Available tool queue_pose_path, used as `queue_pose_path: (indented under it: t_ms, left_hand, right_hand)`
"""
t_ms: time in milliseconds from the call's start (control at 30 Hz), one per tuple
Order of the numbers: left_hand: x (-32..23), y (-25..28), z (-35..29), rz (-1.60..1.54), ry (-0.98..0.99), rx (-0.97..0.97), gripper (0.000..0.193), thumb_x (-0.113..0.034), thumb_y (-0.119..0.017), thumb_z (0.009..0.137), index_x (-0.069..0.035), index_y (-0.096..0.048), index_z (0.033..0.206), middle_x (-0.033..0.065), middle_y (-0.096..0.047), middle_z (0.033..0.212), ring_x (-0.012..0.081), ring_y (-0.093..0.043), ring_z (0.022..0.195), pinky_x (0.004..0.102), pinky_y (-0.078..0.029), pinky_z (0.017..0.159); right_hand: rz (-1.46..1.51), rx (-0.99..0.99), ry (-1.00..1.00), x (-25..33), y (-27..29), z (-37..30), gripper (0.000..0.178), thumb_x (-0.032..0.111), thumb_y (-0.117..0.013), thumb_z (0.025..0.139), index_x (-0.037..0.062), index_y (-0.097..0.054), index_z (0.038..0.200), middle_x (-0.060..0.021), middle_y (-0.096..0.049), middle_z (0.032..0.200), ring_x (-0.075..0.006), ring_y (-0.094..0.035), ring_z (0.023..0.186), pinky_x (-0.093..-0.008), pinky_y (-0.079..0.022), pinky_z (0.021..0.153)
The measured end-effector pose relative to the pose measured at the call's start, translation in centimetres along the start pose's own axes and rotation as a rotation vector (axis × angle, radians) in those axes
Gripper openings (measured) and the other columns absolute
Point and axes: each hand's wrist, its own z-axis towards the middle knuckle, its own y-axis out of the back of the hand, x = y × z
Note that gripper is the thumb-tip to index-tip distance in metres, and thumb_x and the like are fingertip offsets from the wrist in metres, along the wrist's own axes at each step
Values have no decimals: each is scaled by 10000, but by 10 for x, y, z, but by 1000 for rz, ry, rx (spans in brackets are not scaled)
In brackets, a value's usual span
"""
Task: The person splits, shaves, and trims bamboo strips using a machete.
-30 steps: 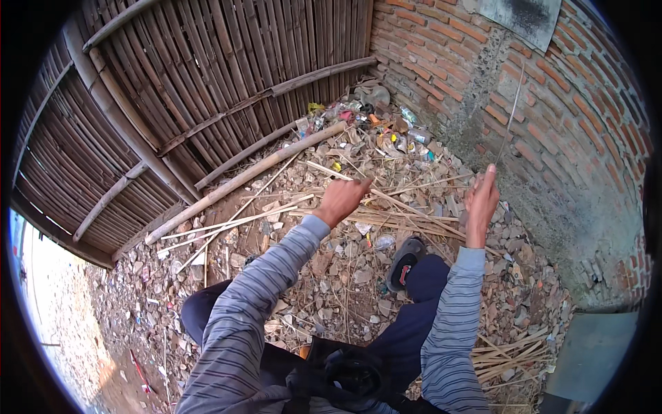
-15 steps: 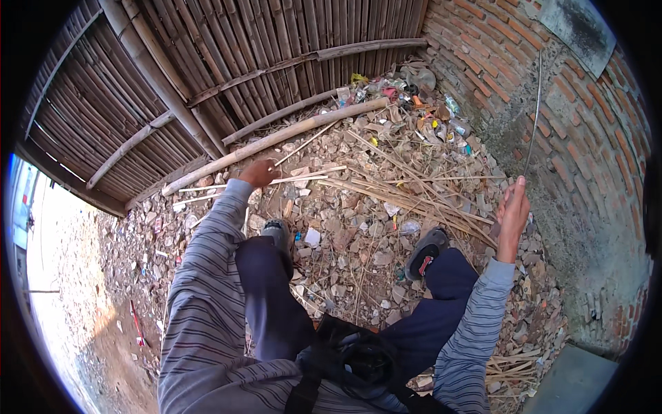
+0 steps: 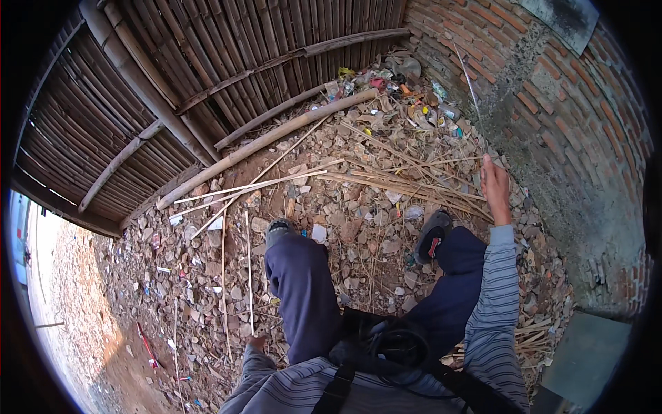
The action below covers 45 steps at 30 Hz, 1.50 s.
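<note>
Outdoors, the person stood on ground strewn with rubble, both legs in dark blue trousers and grey shoes showing below. The right hand was raised near the brick wall, fingers curled round the lower end of a thin pale stick that rose up and leftward from the fist across the brickwork; the grip looked closed on it, though the fingertips themselves were too small to make out. The left hand hung low beside the left thigh, mostly hidden by its striped sleeve; only a small part of it showed, and whether its fingers were open or closed could not be told, nor whether it held anything. Just beside it, thin sticks lay on the rubble, running away from the person. Ahead of the feet lay a loose bundle of long splints, fanning from left to right toward the wall, with several more pale ones lying apart to the left. A thick bamboo pole lay on the ground along the foot of a bamboo fence. In the corner where fence and wall met sat a heap of coloured litter. A dark bag hung at the person's front, its straps crossing the striped shirt.
</note>
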Motion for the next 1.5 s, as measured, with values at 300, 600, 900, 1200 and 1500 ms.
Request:
queue_pose_path:
  t_ms: [300,600,900,1200,1500]
  left_hand:
    - [-40,46,4,-50,-360,-465,335,-324,-573,997,-47,-747,1069,277,-730,1027,479,-693,946,576,-540,824]
    - [-109,259,-91,-61,-775,-640,340,-317,-586,1019,-38,-726,884,275,-709,828,497,-693,802,596,-535,672]
    - [-255,424,-410,126,-1192,-890,183,-261,-656,1018,-83,-629,1051,197,-646,665,433,-634,623,547,-437,567]
    - [-391,363,-508,-248,-1644,46,386,-316,-467,1138,-7,-693,1097,9,-467,699,118,-462,683,319,-415,649]
    - [-444,319,-543,-165,-1834,-211,172,-151,-665,1024,-1,-597,1072,135,-628,746,249,-588,608,383,-455,595]
  right_hand:
    - [-43,-54,19,-12,0,1,615,584,-558,1053,90,-506,689,36,-408,574,-88,-415,471,-296,-322,472]
    - [170,74,34,25,-22,-9,588,576,-613,1028,86,-544,710,61,-403,549,-50,-388,449,-270,-290,444]
    - [221,231,157,55,-15,-31,471,495,-691,1000,33,-784,1001,106,-394,584,-22,-352,540,-287,-237,511]
    - [613,222,214,81,-11,-51,466,365,-738,1002,43,-714,1338,120,-458,613,-6,-355,562,-264,-232,530]
    - [1091,69,-82,84,16,-42,282,192,-809,938,28,-677,1125,76,-416,523,-37,-345,395,-252,-286,417]
